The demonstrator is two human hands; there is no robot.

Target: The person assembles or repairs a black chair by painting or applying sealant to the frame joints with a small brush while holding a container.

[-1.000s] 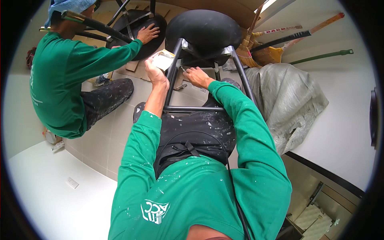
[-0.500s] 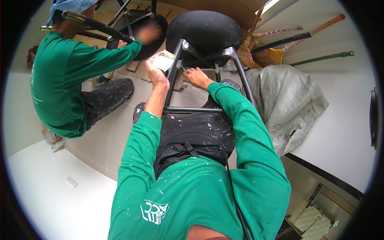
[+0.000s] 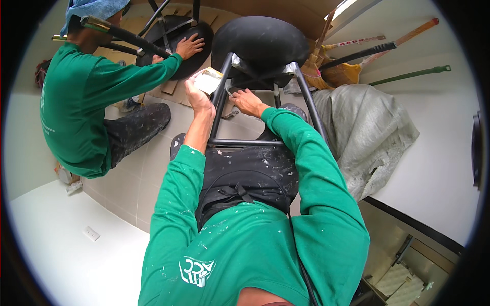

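Observation:
A black stool [image 3: 259, 41] with a round seat and black tube legs is tipped over before me, its legs toward my lap. My left hand [image 3: 198, 97] is closed around a small white box-like thing [image 3: 208, 80] with a yellowish edge, just left of one leg. What fills it cannot be made out. My right hand [image 3: 247, 103] is between the legs, its fingertips pinched on a small flat greyish piece [image 3: 229, 88] against the inner side of the left leg [image 3: 220, 94]. The fingers partly hide that piece.
On the left, a co-worker [image 3: 84, 102] in a green shirt touches another overturned black stool [image 3: 176, 43]. Brooms [image 3: 347, 74] and a green pole [image 3: 411, 75] lean at the right. A grey sack [image 3: 365, 132] lies beside my right arm; cardboard [image 3: 171, 84] covers part of the floor.
My right hand has shifted slightly left toward the leg, and its greyish piece now meets the leg. My left hand stays nearly still. The co-worker's hand now rests on the other stool's seat.

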